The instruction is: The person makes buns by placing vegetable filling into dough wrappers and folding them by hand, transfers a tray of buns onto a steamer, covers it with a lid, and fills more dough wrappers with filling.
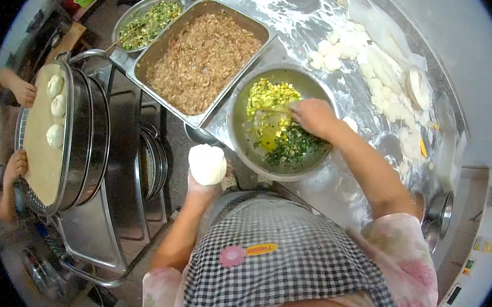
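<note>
A rounded white piece of dough (207,164) rests in my left hand (203,189), whose fingers are mostly hidden beneath it. My right hand (315,118) reaches into a round metal bowl (238,145) and grips a thin stick-like utensil (273,111). Its tip lies in the filling, so its exact kind is not clear. Inside the bowl, chopped yellow-green filling (272,94) is at the far side and chopped dark greens (295,146) are at the near side. Yellowish liquid shows between them.
A rectangular tray (196,120) of minced filling and a bowl of chopped greens (150,24) stand beyond. Dough pieces (331,52) lie on the floured metal table (280,10). At left, another person's hands (23,92) hold a stacked steamer (89,138) with several buns.
</note>
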### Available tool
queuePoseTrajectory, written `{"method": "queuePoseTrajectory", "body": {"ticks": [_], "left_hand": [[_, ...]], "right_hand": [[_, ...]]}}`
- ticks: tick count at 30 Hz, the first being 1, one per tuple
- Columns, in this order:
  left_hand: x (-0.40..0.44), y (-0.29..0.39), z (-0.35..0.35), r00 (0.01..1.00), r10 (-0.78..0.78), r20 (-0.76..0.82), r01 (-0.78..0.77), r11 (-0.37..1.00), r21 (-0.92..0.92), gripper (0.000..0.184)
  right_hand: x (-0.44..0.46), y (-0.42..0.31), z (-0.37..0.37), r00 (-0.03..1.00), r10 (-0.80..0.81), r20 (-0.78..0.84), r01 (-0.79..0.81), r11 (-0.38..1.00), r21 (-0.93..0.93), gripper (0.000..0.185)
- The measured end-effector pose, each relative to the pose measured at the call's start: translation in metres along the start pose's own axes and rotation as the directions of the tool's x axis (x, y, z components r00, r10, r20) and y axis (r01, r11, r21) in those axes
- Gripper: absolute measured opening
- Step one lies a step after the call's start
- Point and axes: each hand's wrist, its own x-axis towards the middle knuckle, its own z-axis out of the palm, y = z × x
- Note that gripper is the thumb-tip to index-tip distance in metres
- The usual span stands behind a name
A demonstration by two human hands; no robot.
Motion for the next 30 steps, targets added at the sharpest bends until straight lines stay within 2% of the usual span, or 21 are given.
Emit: {"method": "queuePoseTrajectory", "body": {"ticks": [1,2,5,6,9,11,12,13,14,15,16,17,18,20,21,22,23,24,27,28,30], "left_hand": [[0.003,-0.009,0.000,0.998,0.048,0.047,-0.057,0.977,0.207,0.037],[0.001,-0.012,0.003,0.993,0.118,0.030,-0.121,0.986,0.113,0.038],[0.002,-0.033,-0.001,0.930,0.358,0.081,-0.365,0.879,0.307,0.039],[0.006,-0.034,-0.003,0.916,0.380,0.128,-0.399,0.828,0.395,0.037],[0.018,-0.004,0.010,0.925,0.275,0.263,-0.377,0.755,0.537,0.029],[0.019,0.039,0.013,0.901,0.255,0.352,-0.422,0.707,0.568,0.022],[0.029,0.061,0.018,0.855,0.164,0.492,-0.506,0.471,0.722,0.022],[0.035,0.062,0.028,0.810,0.089,0.580,-0.567,0.373,0.734,0.024],[0.041,0.064,0.039,0.752,0.013,0.660,-0.636,0.280,0.719,0.026],[0.036,0.046,0.050,0.761,0.011,0.649,-0.475,0.691,0.545,0.030],[0.031,0.029,0.061,0.770,0.009,0.638,-0.213,0.946,0.244,0.035],[0.021,0.018,0.072,0.753,-0.056,0.656,0.146,0.986,-0.084,0.040],[0.009,0.006,0.083,0.732,-0.120,0.670,0.479,0.790,-0.382,0.045],[-0.002,0.042,0.115,0.612,-0.110,0.783,0.453,0.861,-0.233,0.040],[-0.004,0.035,0.135,0.504,-0.144,0.852,0.636,0.728,-0.254,0.040],[-0.008,0.027,0.156,0.549,-0.006,0.836,0.416,0.869,-0.267,0.039],[-0.013,0.018,0.178,0.562,0.145,0.814,0.166,0.945,-0.282,0.037],[-0.017,0.022,0.194,0.533,0.303,0.790,-0.090,0.949,-0.303,0.036],[-0.042,0.058,0.220,0.460,-0.144,0.876,0.352,0.935,-0.031,0.031],[-0.048,0.061,0.231,0.455,-0.222,0.863,0.491,0.870,-0.035,0.033],[-0.056,0.077,0.249,0.459,-0.224,0.860,0.527,0.847,-0.061,0.035]], "right_hand": [[-0.001,0.012,0.000,0.994,0.017,-0.107,-0.015,1.000,0.019,0.014],[-0.007,0.013,-0.012,0.995,0.064,-0.082,-0.054,0.992,0.116,0.015],[-0.040,-0.004,-0.060,0.985,0.156,-0.080,-0.114,0.917,0.382,0.016],[-0.050,-0.009,-0.068,0.981,0.143,-0.129,-0.076,0.905,0.420,0.014],[-0.065,0.001,-0.031,0.979,0.195,-0.059,-0.192,0.980,0.053,0.014],[-0.081,-0.009,-0.017,0.929,0.371,-0.015,-0.360,0.910,0.205,0.018],[-0.088,-0.007,-0.018,0.883,0.469,0.006,-0.454,0.851,0.263,0.020],[-0.099,-0.004,-0.008,0.857,0.516,0.009,-0.487,0.803,0.343,0.026],[-0.109,0.002,0.005,0.871,0.436,-0.224,-0.351,0.874,0.336,0.025],[-0.126,-0.006,-0.005,0.843,0.444,-0.303,-0.272,0.839,0.471,0.023],[-0.139,-0.007,-0.001,0.793,0.475,-0.383,-0.220,0.808,0.547,0.022],[-0.162,-0.027,-0.016,0.746,0.636,-0.197,-0.353,0.628,0.694,0.021],[-0.179,-0.027,-0.001,0.686,0.697,-0.209,-0.345,0.565,0.750,0.022],[-0.214,-0.040,0.017,0.599,0.785,-0.156,-0.389,0.457,0.800,0.022],[-0.230,-0.047,0.023,0.565,0.815,-0.131,-0.396,0.406,0.824,0.022],[-0.247,-0.053,0.031,0.524,0.842,-0.126,-0.401,0.375,0.836,0.022],[-0.264,-0.060,0.039,0.489,0.864,-0.122,-0.402,0.347,0.847,0.023],[-0.278,-0.067,0.045,0.450,0.886,-0.115,-0.411,0.319,0.854,0.024],[-0.317,-0.078,0.064,0.392,0.917,-0.079,-0.409,0.251,0.877,0.028],[-0.329,-0.081,0.072,0.376,0.921,-0.100,-0.403,0.260,0.877,0.027],[-0.353,-0.083,0.088,0.352,0.924,-0.147,-0.388,0.287,0.876,0.026]]}}
